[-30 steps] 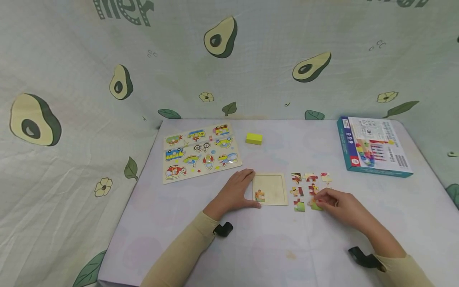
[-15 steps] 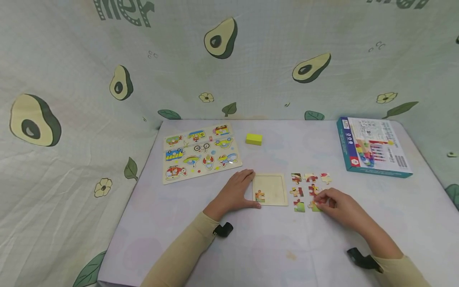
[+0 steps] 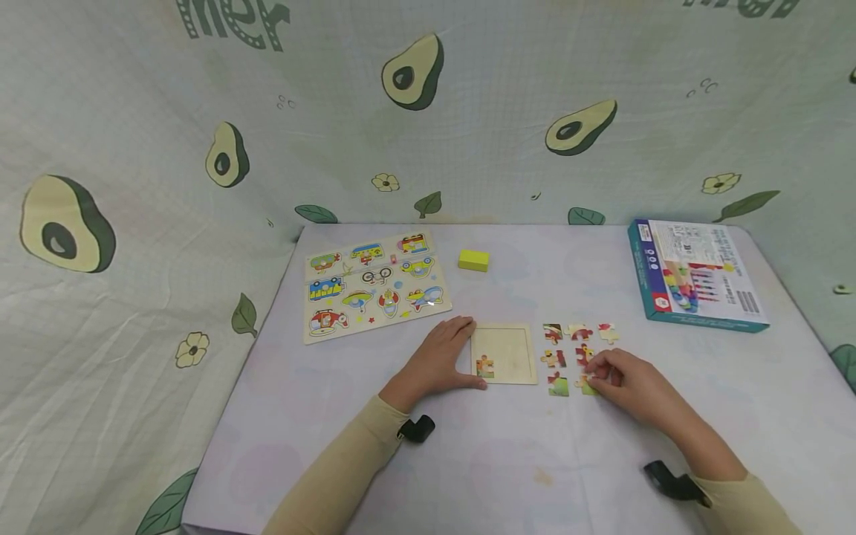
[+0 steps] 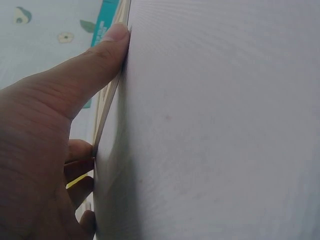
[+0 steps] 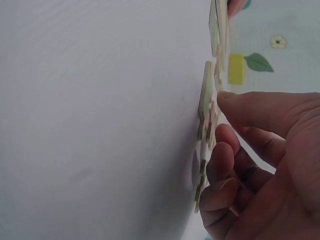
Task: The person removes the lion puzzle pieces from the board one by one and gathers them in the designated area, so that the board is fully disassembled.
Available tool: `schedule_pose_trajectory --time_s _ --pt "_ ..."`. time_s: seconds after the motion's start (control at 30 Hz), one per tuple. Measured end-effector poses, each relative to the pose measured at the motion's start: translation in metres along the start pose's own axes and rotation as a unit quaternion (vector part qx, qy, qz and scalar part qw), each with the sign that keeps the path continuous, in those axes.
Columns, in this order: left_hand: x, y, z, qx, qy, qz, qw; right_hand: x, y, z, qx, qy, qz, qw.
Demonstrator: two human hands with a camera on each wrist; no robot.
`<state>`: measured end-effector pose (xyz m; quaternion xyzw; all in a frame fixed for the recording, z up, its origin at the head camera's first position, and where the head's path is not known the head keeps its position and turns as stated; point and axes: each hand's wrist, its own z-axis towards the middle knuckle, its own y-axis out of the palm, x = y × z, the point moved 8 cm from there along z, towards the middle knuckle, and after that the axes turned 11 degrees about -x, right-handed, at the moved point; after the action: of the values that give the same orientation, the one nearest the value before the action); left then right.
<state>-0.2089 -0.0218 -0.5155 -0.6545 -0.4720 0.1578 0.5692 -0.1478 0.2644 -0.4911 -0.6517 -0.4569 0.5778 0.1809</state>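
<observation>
A shallow square wooden puzzle tray point(image 3: 513, 351) lies flat in the middle of the table, with a jigsaw piece point(image 3: 484, 366) in its lower left corner. Along the tray's left side rests my left hand point(image 3: 436, 362), thumb at the near corner and fingers at the far one. To the tray's right, several loose jigsaw pieces point(image 3: 558, 384) lie in rough rows. Over the right part of these is my right hand point(image 3: 631, 380), loosely curled, its thumb by a green-bottomed piece point(image 3: 587, 387). The right wrist view shows a gap between thumb and forefinger, beside a piece point(image 5: 205, 92) standing edge-on to the camera.
A board with vehicle pictures point(image 3: 374, 286) lies at the back left. Beyond the tray sits a yellow block point(image 3: 473, 260). At the back right is a flat box point(image 3: 709, 271) with teal sides. An avocado-print cloth point(image 3: 495, 163) hangs behind the table.
My right hand has shifted slightly leftward at the wrist, and its fingers have shifted a little, showing more of the green-bottomed piece. My left hand and the tray stay in place.
</observation>
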Motion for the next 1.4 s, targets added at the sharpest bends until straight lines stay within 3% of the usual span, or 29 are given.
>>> schedule_pose_trajectory --time_s 0.33,0.57,1.4 --pt "0.001 -0.001 -0.001 0.005 0.007 -0.003 1.0000 -0.021 -0.001 0.011 0.008 -0.026 0.013 0.9995" --pt "0.002 -0.001 -0.001 0.004 0.006 0.001 1.0000 -0.042 0.002 0.023 0.018 -0.067 0.020 0.9974" --pt "0.002 -0.003 -0.001 -0.004 0.001 -0.001 1.0000 -0.100 0.034 0.063 -0.019 -0.139 0.030 0.9897"
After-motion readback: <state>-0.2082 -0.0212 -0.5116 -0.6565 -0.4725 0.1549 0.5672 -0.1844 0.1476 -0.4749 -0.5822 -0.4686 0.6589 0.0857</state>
